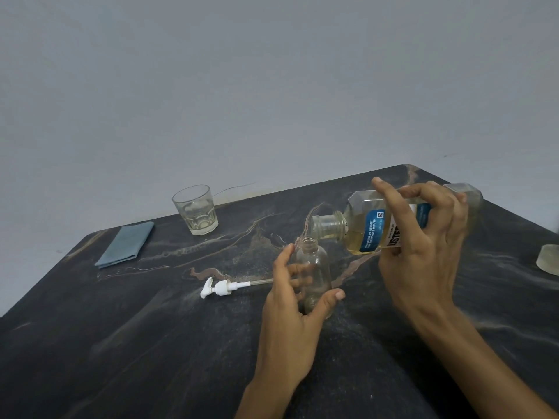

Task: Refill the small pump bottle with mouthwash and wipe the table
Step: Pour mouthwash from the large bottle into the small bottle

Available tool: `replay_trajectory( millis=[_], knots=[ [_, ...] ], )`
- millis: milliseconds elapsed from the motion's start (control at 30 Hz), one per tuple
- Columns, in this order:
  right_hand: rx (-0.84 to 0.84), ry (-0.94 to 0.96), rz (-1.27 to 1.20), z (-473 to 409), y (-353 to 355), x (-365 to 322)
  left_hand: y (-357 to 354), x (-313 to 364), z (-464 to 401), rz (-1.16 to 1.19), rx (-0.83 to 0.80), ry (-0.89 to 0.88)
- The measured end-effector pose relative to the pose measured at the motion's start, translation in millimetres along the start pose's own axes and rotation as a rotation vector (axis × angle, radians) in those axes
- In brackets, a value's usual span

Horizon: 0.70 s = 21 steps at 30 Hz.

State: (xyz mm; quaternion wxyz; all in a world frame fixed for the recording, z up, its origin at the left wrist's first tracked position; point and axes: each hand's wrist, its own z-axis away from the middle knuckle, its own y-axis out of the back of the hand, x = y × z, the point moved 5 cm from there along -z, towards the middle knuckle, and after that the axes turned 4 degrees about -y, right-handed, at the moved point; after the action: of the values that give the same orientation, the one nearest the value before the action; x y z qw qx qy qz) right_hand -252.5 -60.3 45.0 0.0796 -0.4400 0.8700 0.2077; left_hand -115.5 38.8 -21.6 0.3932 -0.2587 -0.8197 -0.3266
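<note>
A small clear bottle (pixel 313 269) stands upright on the dark marble table (pixel 151 328), uncapped and looking empty. My left hand (pixel 290 313) holds it round its lower body with fingers and thumb. My right hand (pixel 423 243) grips a large mouthwash bottle (pixel 363 228) tipped nearly level, holding yellowish liquid. Its open neck sits just above and right of the small bottle's mouth. No stream of liquid is visible. The white pump head (pixel 222 287) with its tube lies on the table to the left.
A folded blue cloth (pixel 127 243) lies at the far left of the table. A clear glass tumbler (pixel 196 210) stands near the back edge by the wall. A pale translucent object (pixel 549 263) sits at the right edge of view.
</note>
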Motion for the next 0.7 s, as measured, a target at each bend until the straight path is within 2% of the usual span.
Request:
replay_trajectory(
  millis=[700],
  knots=[
    [-0.004, 0.001, -0.013, 0.2, -0.1, 0.3, 0.3, -1.4, 0.4, 0.006, -0.005, 0.013]
  ],
)
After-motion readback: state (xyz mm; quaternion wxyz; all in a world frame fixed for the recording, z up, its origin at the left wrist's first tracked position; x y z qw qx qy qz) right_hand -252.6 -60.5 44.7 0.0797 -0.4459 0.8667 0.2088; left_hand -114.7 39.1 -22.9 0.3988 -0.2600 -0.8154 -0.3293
